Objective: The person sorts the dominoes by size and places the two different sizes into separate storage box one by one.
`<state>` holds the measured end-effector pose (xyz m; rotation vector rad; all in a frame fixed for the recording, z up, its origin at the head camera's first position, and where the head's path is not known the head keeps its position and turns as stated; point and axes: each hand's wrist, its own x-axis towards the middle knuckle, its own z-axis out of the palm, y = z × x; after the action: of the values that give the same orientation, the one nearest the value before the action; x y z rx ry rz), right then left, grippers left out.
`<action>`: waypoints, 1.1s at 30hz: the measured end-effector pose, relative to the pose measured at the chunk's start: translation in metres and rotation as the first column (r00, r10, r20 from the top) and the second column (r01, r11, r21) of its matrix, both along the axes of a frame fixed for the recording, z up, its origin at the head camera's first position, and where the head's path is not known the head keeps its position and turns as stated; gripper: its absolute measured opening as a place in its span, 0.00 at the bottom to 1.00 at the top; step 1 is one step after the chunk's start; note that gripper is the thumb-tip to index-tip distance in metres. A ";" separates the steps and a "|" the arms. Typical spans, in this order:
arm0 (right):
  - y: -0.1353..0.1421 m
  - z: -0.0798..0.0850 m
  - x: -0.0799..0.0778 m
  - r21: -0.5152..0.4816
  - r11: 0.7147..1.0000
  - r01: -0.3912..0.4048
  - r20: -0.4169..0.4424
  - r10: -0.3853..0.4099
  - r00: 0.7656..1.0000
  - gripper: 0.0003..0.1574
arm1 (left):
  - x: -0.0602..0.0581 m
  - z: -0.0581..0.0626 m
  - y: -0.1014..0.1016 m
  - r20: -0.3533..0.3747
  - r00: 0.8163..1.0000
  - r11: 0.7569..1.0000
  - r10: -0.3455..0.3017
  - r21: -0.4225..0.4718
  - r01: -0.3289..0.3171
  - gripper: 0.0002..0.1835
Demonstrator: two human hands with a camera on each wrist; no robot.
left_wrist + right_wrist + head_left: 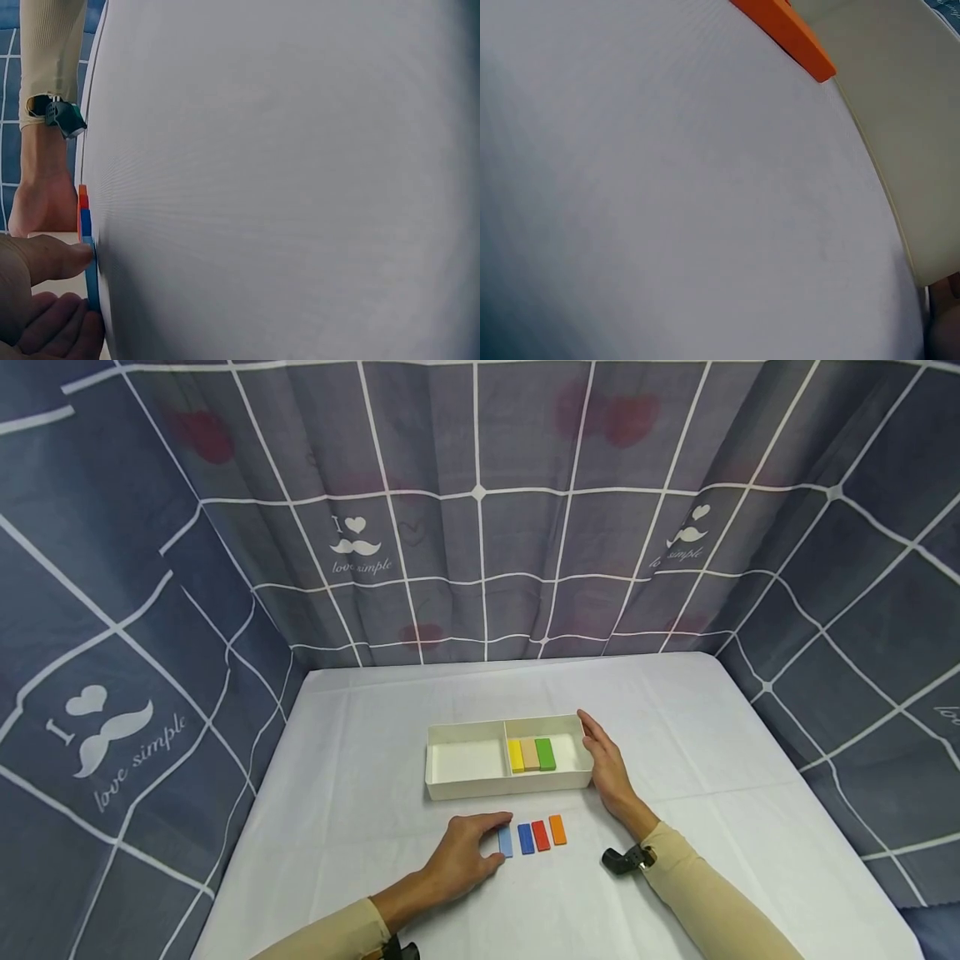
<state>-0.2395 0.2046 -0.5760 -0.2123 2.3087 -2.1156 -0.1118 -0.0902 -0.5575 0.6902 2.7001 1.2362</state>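
In the head view, my left hand point(459, 860) pinches a light blue block point(506, 842) lengthwise, the thumb at its near end and the fingers at its far end. The left wrist view shows the same light blue block point(91, 274) between thumb and fingers, low over the white cloth. To its right lie a dark blue block point(527, 839), a red block point(541, 836) and an orange block point(557, 830) in a row. My right hand point(609, 770) rests along the right end of a white two-compartment box point(468, 791), its fingers fairly straight.
Inside the box's right compartment, a yellow block point(516, 756), a tan block point(530, 755) and a green block point(545, 754) lie side by side. A divider point(507, 748) separates the compartments. White cloth point(360, 760) covers the table, with checked curtains point(420, 543) around it.
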 end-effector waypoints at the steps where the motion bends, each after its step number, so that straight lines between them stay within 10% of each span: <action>1: 0.000 0.000 0.000 -0.002 1.000 0.001 -0.001 -0.001 1.000 0.35 | 0.000 0.000 0.000 -0.001 1.000 1.000 0.001 0.004 -0.001 0.32; 33: -0.001 0.000 0.001 -0.014 1.000 0.009 0.010 -0.009 1.000 0.35 | -0.007 0.031 -0.010 -0.089 0.996 0.998 0.014 0.063 -0.009 0.32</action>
<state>-0.2389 0.2038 -0.5764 -0.1921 2.2941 -2.1330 -0.1185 -0.1002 -0.5268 0.7560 2.7503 1.3288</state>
